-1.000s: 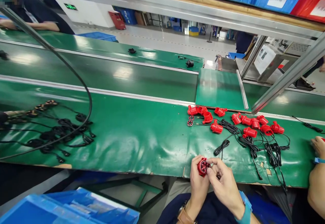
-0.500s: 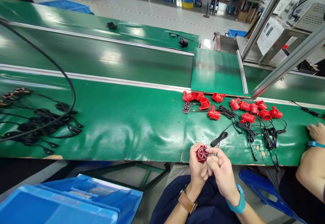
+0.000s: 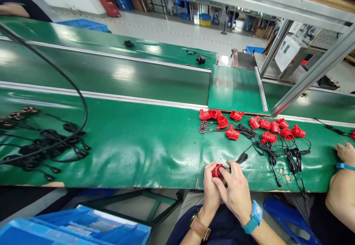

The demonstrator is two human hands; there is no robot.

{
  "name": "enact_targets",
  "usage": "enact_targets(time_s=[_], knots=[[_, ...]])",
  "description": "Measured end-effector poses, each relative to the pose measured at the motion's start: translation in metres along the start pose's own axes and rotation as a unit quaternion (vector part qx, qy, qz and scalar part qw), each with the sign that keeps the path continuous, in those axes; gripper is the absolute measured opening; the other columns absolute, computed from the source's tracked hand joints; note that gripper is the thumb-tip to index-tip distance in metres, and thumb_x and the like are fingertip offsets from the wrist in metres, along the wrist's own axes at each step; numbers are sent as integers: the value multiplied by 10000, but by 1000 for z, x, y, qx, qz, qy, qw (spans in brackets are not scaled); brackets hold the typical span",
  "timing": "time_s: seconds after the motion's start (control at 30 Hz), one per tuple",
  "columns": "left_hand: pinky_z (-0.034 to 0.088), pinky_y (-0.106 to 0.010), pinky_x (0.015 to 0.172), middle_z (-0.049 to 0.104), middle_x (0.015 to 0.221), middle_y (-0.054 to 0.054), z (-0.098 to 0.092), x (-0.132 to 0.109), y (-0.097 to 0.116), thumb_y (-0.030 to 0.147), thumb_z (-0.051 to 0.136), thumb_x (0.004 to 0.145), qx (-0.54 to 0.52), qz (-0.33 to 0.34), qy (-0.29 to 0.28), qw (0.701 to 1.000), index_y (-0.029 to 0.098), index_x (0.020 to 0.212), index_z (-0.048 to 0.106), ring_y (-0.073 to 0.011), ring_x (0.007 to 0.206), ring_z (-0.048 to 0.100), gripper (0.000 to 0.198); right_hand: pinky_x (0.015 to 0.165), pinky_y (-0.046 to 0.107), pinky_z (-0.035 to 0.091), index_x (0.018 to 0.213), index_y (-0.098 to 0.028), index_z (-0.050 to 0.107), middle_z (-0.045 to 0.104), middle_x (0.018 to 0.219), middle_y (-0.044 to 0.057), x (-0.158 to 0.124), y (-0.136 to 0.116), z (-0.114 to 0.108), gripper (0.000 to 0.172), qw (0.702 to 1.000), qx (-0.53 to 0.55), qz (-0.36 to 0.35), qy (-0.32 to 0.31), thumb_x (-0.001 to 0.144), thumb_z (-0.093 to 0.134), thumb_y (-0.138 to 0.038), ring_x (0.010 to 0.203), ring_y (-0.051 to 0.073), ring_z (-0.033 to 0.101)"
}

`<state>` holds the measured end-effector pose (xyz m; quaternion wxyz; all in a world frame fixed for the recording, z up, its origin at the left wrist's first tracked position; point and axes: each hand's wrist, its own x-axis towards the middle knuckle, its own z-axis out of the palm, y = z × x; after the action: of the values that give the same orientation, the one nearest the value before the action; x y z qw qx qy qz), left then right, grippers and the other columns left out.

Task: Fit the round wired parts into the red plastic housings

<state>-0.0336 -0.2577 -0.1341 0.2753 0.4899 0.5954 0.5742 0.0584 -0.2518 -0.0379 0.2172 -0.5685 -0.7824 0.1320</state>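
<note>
My left hand (image 3: pixel 210 185) is wrapped round a red plastic housing (image 3: pixel 216 171) near the table's front edge, its open end facing up. Over that opening, my right hand (image 3: pixel 235 186) is closed on the housing, with thumb and fingers bent into its mouth. What lies inside is mostly hidden by the fingers. Just past the right fingertips is a bundled black cable (image 3: pixel 242 158). Farther back are several similar red housings (image 3: pixel 232 132), some standing open, some on their sides. Small round parts with dark-red faces (image 3: pixel 203 126) lie to their left.
A tangle of black cables (image 3: pixel 50 145) covers the left of the green table (image 3: pixel 138 145). A thick black cable (image 3: pixel 79 89) arches above it. Blue bins (image 3: pixel 111 224) stand below the front edge. At the right, a co-worker's arm (image 3: pixel 342 185) rests by the table; a metal post (image 3: pixel 313 76) slants behind.
My right fingers have moved from pinching above the housing's round inner part to reaching into its mouth. The housing has tilted in my left hand. The camera view has tipped upward.
</note>
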Motion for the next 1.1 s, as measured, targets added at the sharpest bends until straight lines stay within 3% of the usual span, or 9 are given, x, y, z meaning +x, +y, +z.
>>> enact_targets(time_s=[0.17,0.27,0.33,0.4,0.53,0.7,0.77,0.9,1.1], knots=[[511,-470,1080,550,1391,-116,-20,20,-6,246,591,931,17,33,-91,995,263,1390,453,-254,1287,564,479,844,349,584,1032,-199,678,680,1077,94,27,9,14,125,991,127,-23,24,1001,567,-249,940,225,673],[422,-522,1179,452,1532,-123,-38,29,-6,260,561,954,44,39,-130,990,291,1516,314,-271,1424,453,615,928,396,567,1102,-187,665,660,1178,125,39,15,15,173,994,80,-57,50,1026,522,-247,1072,258,648],[406,-530,1194,424,1561,-122,-44,32,-8,259,536,971,74,47,-131,988,302,1541,271,-269,1452,422,630,880,407,579,1056,-177,670,663,1123,131,45,19,16,203,996,36,-75,39,1038,475,-229,1018,265,651],[413,-525,1195,421,1567,-120,-43,32,-12,231,510,974,93,61,-138,984,303,1552,252,-263,1460,414,637,829,397,588,1022,-180,673,662,1068,120,48,21,21,215,996,16,-84,16,1039,463,-222,950,255,650],[423,-525,1189,418,1573,-142,-23,31,-21,179,479,959,98,70,-145,982,257,1564,248,-262,1464,411,653,894,417,579,1098,-178,660,651,1150,131,50,23,31,187,997,24,-69,24,1013,494,-187,1025,267,644],[523,-484,1083,611,1367,-152,0,40,-22,153,451,949,56,28,-109,992,188,1390,482,-249,1276,595,443,928,415,566,1179,-193,609,640,1159,111,40,20,20,265,995,87,-39,-28,934,541,-118,1049,259,642],[530,-471,1072,629,1340,-129,-2,44,-20,138,510,912,49,23,-110,992,203,1353,517,-247,1253,608,445,896,390,567,1263,-198,547,632,1178,112,28,21,9,338,994,102,-18,-28,931,538,-132,1052,253,646],[494,-501,1113,601,1380,-126,-16,46,-15,192,581,917,42,62,-149,986,229,1373,519,-268,1313,567,462,721,307,531,1161,-219,561,673,956,51,6,33,-13,176,990,126,21,-56,1025,452,-201,825,206,677],[473,-509,1137,584,1387,-93,-30,44,-8,59,535,835,29,94,-249,964,275,1392,496,-251,1335,538,598,620,255,426,1221,-287,651,630,910,18,24,53,-42,369,969,23,-183,-163,1033,378,-123,703,150,610]])
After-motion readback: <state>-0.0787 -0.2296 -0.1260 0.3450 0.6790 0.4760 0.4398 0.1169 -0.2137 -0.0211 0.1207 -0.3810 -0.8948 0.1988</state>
